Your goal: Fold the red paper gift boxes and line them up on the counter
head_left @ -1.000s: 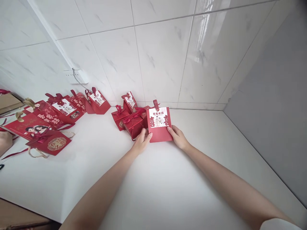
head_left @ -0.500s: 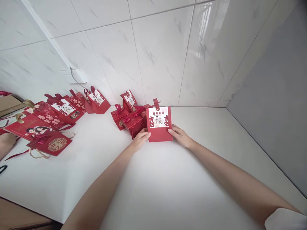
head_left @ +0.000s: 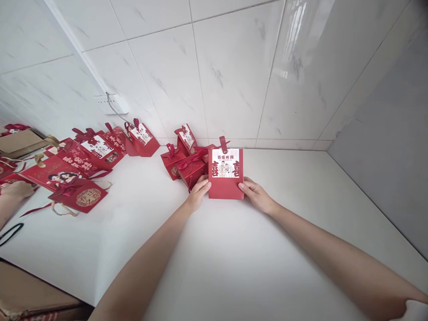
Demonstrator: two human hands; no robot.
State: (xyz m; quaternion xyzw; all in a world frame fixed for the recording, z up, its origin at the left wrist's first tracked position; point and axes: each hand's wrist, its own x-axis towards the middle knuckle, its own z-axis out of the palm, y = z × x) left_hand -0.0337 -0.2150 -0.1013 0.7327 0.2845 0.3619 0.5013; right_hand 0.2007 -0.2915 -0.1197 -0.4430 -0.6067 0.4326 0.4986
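Between my two hands stands an upright red gift box (head_left: 226, 188) with a white printed panel showing a couple and red characters. A dark red ribbon loop (head_left: 223, 143) sticks up from its top. My left hand (head_left: 198, 194) grips the lower left edge, thumb on the front. Opposite it, my right hand (head_left: 258, 195) holds the lower right edge the same way. The fingers behind the box are partly hidden. Just left of and behind my left hand, several smaller red boxes are clustered, among them a ribbon-tied box (head_left: 191, 171).
Many red gift boxes and bags (head_left: 87, 196) crowd the left of the white table (head_left: 234, 267). Another person's hand (head_left: 18, 191) is at the far left. A tiled wall (head_left: 230, 80) with a socket (head_left: 113, 105) closes off the back; cardboard (head_left: 36, 290) lies lower left.
The whole view has shifted slightly, so things sit a little further right. Both hands keep the same hold on the box. More of the other person's hand shows at the left.
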